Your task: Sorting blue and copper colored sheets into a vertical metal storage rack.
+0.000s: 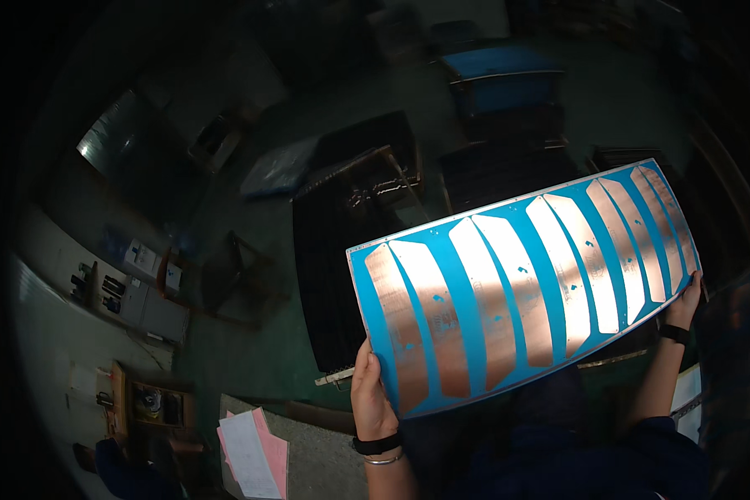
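Note:
A long rectangular panel (478, 308) is held up in front of me, tilted with its right end higher. Bright blue covers its face between several copper-coloured curved strips, some glaring white with reflected light. My left hand (372, 400) grips the panel's lower left edge, thumb on the near side. At the lower right corner, my right hand (686, 302) is closed on the other short edge. Both wrists wear dark bands, and the left one has a metal bangle too. The fingers behind the panel are hidden.
Below left, a grey tabletop (317, 454) bears white and pink paper sheets (254, 457). A dark rack (325, 275) stands behind the panel. Farther off is a blue-topped cart (504, 62). Boxes (150, 292) sit at the left, near an open drawer (158, 406).

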A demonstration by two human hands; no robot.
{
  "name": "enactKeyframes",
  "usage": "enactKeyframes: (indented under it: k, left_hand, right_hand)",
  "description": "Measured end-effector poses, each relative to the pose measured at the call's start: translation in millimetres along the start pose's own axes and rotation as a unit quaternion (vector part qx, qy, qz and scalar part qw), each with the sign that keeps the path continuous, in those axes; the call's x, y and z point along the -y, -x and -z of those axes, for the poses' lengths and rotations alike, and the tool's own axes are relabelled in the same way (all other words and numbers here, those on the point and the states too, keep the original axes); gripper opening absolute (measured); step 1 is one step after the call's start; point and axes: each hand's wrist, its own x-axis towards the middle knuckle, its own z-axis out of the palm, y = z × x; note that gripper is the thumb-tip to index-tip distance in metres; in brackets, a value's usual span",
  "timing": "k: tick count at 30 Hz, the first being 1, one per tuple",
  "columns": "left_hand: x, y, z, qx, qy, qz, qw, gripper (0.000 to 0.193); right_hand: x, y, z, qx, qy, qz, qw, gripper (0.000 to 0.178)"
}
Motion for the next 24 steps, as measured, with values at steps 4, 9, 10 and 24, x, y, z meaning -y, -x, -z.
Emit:
enactKeyframes:
  k: [4,9,10,24]
  left_hand:
    - [-5.0,-3.4,-0.4,0.024,-0.012,-0.004,1.0,0.045]
    - [-8.2,-6.3,-3.5,-0.023,-0.101,-0.032,0.994,0.042]
    - [-7.8,-6.7,-2.7,-0.022,-0.101,-0.03,0.994,0.042]
    - [12.5,4.6,25.5,-0.142,-0.308,-0.127,0.932,0.035]
  right_hand:
    - [0.2,-2.6,3.9,0.0,-0.001,-0.006,1.0,0.05]
    - [-1.7,-10.7,8.9,-0.01,0.008,-0.008,1.0,0.049]
    - [-2.7,-10.5,9.9,-0.008,0.009,-0.012,1.0,0.05]
    - [-18.8,-8.6,20.6,0.188,-0.076,-0.015,0.979,0.029]
